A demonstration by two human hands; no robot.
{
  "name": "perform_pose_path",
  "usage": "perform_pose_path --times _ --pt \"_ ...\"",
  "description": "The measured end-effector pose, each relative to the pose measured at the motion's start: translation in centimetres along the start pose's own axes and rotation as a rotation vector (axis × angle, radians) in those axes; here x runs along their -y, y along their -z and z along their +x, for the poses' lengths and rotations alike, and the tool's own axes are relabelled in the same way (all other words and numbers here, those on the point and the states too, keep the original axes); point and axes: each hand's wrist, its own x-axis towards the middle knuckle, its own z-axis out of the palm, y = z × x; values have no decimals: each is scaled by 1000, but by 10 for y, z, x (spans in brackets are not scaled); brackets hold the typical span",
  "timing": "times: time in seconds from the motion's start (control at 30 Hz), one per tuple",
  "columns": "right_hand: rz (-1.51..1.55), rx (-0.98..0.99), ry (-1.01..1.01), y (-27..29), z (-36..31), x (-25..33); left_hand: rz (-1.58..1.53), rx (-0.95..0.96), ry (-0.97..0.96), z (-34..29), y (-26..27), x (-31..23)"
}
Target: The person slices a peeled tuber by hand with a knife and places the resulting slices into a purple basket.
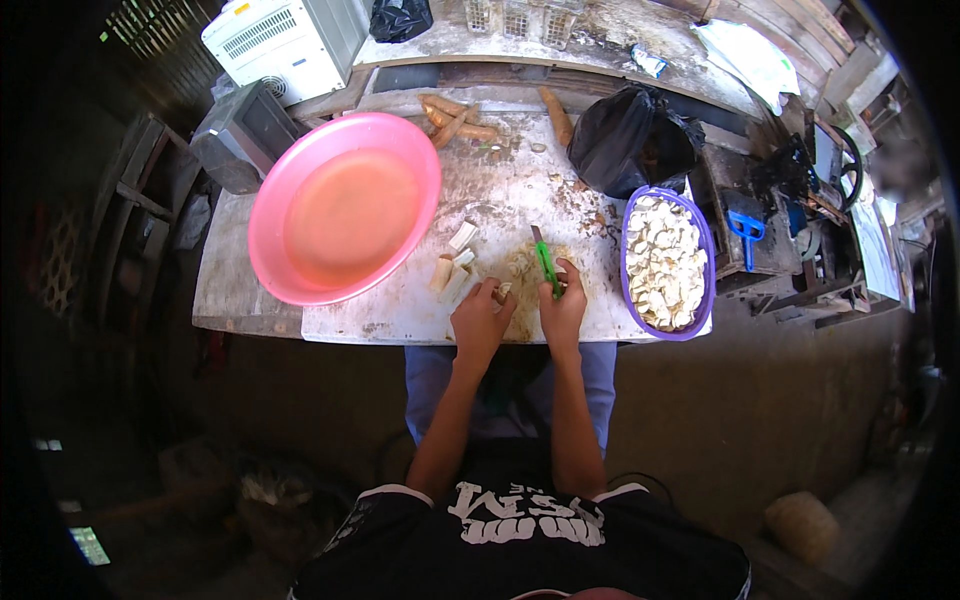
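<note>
My left hand (478, 322) is closed round a small pale piece of peeled cassava (504, 290), close to the table's front edge. Level with it, my right hand (566, 312) grips a green utility knife (546, 262), its blade pointing away from me and up off the fingers. Crumbs and thin shavings (522, 268) lie on the tabletop between the hands. Beside my left hand are several peeled, whitish cassava chunks (455, 270). To the right stands a purple oval basin (709, 270) heaped with pale cassava slices (664, 258).
A large pink basin (428, 165) of cloudy liquid fills the table's left side. Brown unpeeled roots (455, 120) and a black plastic bag (632, 140) lie at the back. A boxy grey monitor (240, 137) and a white appliance (283, 50) stand far left; a blue-handled tool (746, 232) is right.
</note>
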Motion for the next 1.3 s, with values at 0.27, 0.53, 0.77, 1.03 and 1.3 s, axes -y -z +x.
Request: perform_pose_path --times 0.27,0.53,0.77,1.03,1.3 --pt "-188 160 110 -14 -8 5 47 -244 -180 29 -24 20" --pt "-216 218 132 -5 -16 2 57 -186 -324 17 -24 34" --pt "-490 412 135 -1 -30 14 -6 -164 -362 20 -18 34" --pt "-636 481 103 -6 -38 15 -99 -162 -440 20 -21 50" --pt "-678 469 89 -7 -44 19 -134 -164 -442 14 -19 47"
